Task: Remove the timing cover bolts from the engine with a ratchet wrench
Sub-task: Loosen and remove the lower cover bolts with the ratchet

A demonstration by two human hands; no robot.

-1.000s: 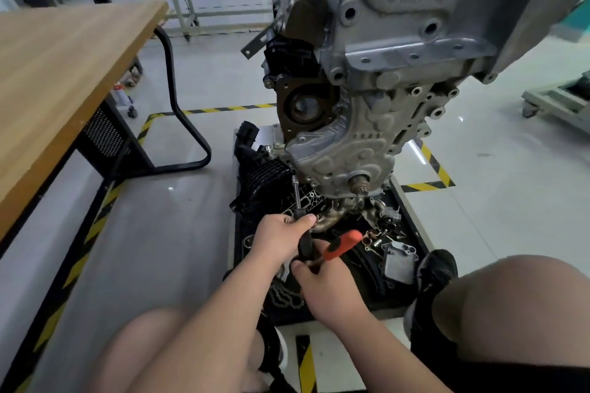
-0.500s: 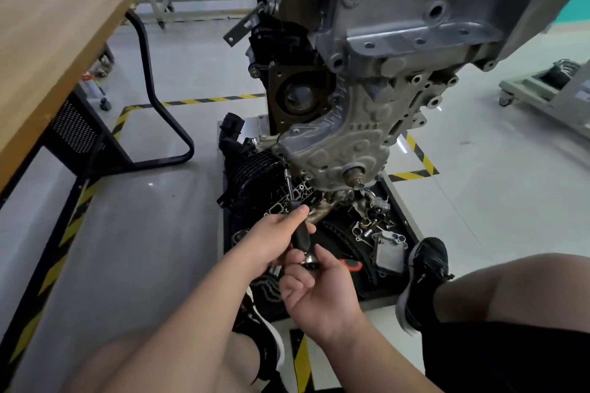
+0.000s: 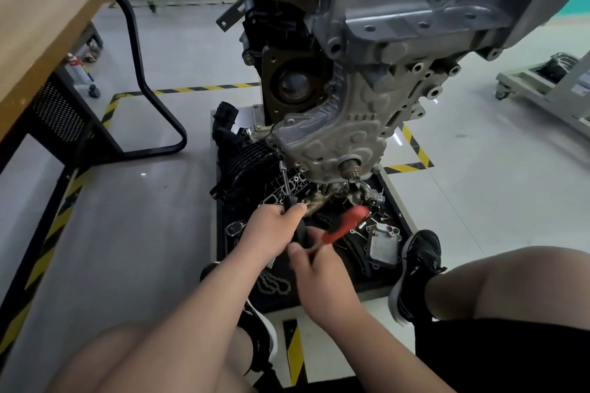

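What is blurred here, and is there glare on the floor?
Head view: the orange ratchet handle in the right hand is smeared by motion; the left hand, gripping the black extension, and the timing cover look fairly sharp; the glossy floor shows bright reflections; the wide lens bends the table edge.

Ratchet wrench (image 3: 348, 223) at timing cover (image 3: 335, 150)

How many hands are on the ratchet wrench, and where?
2. The left hand grips the black shaft of the ratchet wrench, nearer the engine; the right hand holds its orange handle.
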